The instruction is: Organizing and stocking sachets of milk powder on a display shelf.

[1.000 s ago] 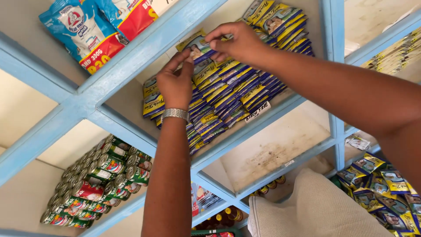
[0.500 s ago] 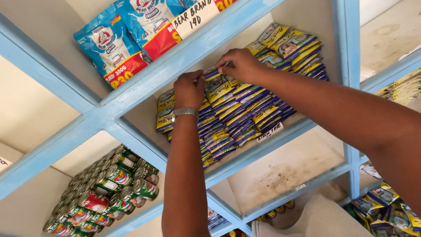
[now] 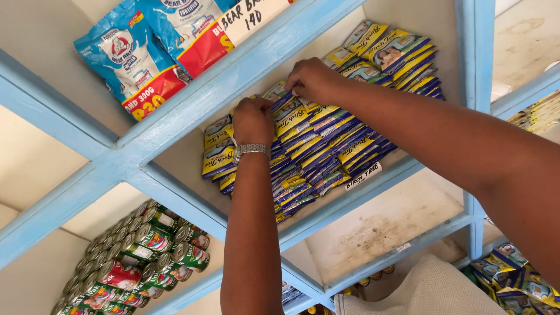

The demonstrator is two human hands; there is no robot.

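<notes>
Both hands pinch sachets: left hand [image 3: 252, 119], right hand [image 3: 312, 79] atop the sachet rows [image 3: 326, 146]. A snag could tip the leaning packs below them off the shelf edge [image 3: 350, 195].

Yellow-blue sachets [image 3: 326, 146] stacked in overlapping rows, filling middle cubby of blue shelf, leaning flat.

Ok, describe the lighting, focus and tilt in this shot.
Head view: soft daylight, no harsh glare; left hand, right hand and sachets sharp; cans dimmer in their shaded compartment; shelf frame runs diagonally, so the camera is tilted.
</notes>
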